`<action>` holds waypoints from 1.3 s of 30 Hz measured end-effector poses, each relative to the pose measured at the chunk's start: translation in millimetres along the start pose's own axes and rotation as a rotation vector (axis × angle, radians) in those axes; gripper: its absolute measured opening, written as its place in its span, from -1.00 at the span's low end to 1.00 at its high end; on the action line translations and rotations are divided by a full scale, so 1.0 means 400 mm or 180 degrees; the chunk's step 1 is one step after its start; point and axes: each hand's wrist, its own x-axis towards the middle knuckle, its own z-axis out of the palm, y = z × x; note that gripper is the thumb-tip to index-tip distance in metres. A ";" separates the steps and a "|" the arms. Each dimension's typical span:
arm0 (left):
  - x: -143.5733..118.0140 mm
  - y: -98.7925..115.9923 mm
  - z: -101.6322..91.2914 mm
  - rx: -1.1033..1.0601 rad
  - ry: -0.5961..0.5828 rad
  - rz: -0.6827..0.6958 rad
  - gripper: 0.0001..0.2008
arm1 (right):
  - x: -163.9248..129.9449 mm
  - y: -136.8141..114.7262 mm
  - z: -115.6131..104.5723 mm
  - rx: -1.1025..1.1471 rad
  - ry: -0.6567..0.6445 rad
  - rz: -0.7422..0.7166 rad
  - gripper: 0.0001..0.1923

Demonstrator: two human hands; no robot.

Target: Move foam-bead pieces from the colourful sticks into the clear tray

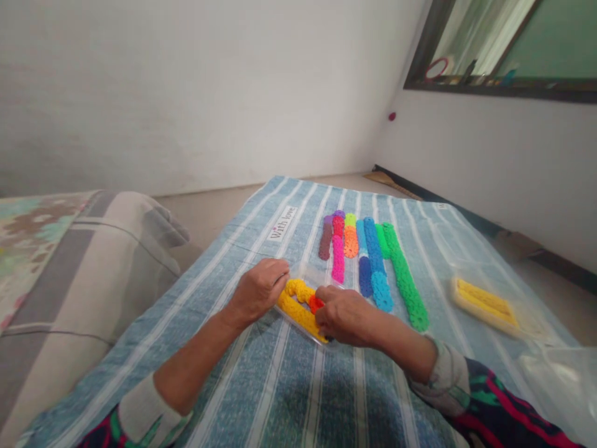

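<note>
Both hands [303, 305] pinch bumpy yellow strips [298, 308], seemingly in a clear tray [305, 270].

Striped cloth [289, 386], grey cushion [93, 261], yellow-filled box [485, 305] well right

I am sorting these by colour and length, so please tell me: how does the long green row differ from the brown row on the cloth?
The long green row is bright green; the brown row is dull brown. The green row is much the longer and reaches nearer the person. The green row lies at the right end of the set, the brown row at the left end. Both lie flat on the striped cloth, untouched by either hand, and have the same bumpy texture.
</note>
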 end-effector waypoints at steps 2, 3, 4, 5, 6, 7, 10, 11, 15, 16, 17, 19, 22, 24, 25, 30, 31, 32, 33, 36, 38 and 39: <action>-0.008 -0.010 0.005 -0.0041 0.0115 -0.0028 -0.80 | 0.006 -0.005 0.006 0.0010 0.0015 0.0026 -0.77; -0.011 -0.015 0.008 -0.0068 0.0155 -0.0051 -0.80 | 0.008 -0.007 0.011 0.0016 0.0014 0.0060 -0.77; -0.015 -0.020 0.011 -0.0094 0.0190 -0.0076 -0.79 | 0.010 -0.009 0.015 0.0029 0.0011 0.0096 -0.77; -0.017 -0.024 0.015 -0.0121 0.0214 -0.0106 -0.79 | 0.011 -0.010 0.018 0.0045 0.0010 0.0127 -0.77; -0.020 -0.028 0.018 -0.0149 0.0233 -0.0145 -0.79 | 0.012 -0.010 0.021 0.0063 0.0011 0.0156 -0.77; -0.021 -0.031 0.022 -0.0182 0.0235 -0.0197 -0.79 | 0.012 -0.010 0.024 0.0075 0.0008 0.0181 -0.77; -0.019 -0.035 0.026 -0.0326 0.0165 -0.0449 -0.78 | 0.009 -0.006 0.024 0.0095 0.0011 0.0193 -0.77; -0.015 -0.035 0.027 -0.0390 0.0123 -0.0560 -0.78 | 0.007 -0.004 0.023 0.0102 0.0019 0.0183 -0.78; 0.005 -0.027 0.032 -0.0700 -0.0017 -0.1017 -0.77 | 0.002 0.006 0.018 0.0137 0.0088 0.0233 -0.81; 0.010 -0.026 0.036 -0.0778 -0.0030 -0.1119 -0.76 | 0.001 0.009 0.017 0.0143 0.0094 0.0257 -0.82; 0.014 -0.024 0.039 -0.0857 -0.0039 -0.1214 -0.75 | 0.001 0.011 0.017 0.0149 0.0091 0.0273 -0.82; 0.017 -0.022 0.045 -0.1020 -0.0065 -0.1429 -0.74 | 0.000 0.014 0.017 0.0175 0.0064 0.0262 -0.82; 0.016 -0.020 0.046 -0.1314 -0.0136 -0.1841 -0.71 | -0.002 0.017 0.020 0.0245 0.0081 0.0197 -0.83; 0.014 -0.019 0.040 -0.1506 -0.0188 -0.2120 -0.70 | -0.005 0.016 0.023 0.0307 0.0163 0.0167 -0.84; 0.012 -0.019 0.036 -0.1585 -0.0214 -0.2228 -0.71 | -0.006 0.015 0.025 0.0335 0.0212 0.0172 -0.84; 0.005 -0.026 0.032 -0.1838 -0.0240 -0.2475 -0.71 | -0.013 0.012 0.030 0.0405 0.0358 0.0187 -0.85; 0.002 -0.029 0.034 -0.1864 -0.0240 -0.2494 -0.70 | -0.013 0.012 0.030 0.0412 0.0376 0.0167 -0.85; 0.000 -0.032 0.037 -0.1885 -0.0242 -0.2504 -0.69 | -0.014 0.013 0.029 0.0419 0.0390 0.0148 -0.84; -0.002 -0.035 0.039 -0.1902 -0.0245 -0.2509 -0.69 | -0.013 0.013 0.029 0.0425 0.0400 0.0134 -0.83; -0.005 -0.040 0.040 -0.1934 -0.0223 -0.2545 -0.69 | -0.009 0.014 0.029 0.0399 0.0449 0.0099 -0.85; -0.003 -0.040 0.038 -0.1963 -0.0218 -0.2593 -0.69 | -0.005 0.013 0.033 0.0338 0.0502 0.0085 -0.87; -0.002 -0.039 0.036 -0.1982 -0.0219 -0.2614 -0.70 | -0.002 0.013 0.036 0.0310 0.0528 0.0078 -0.88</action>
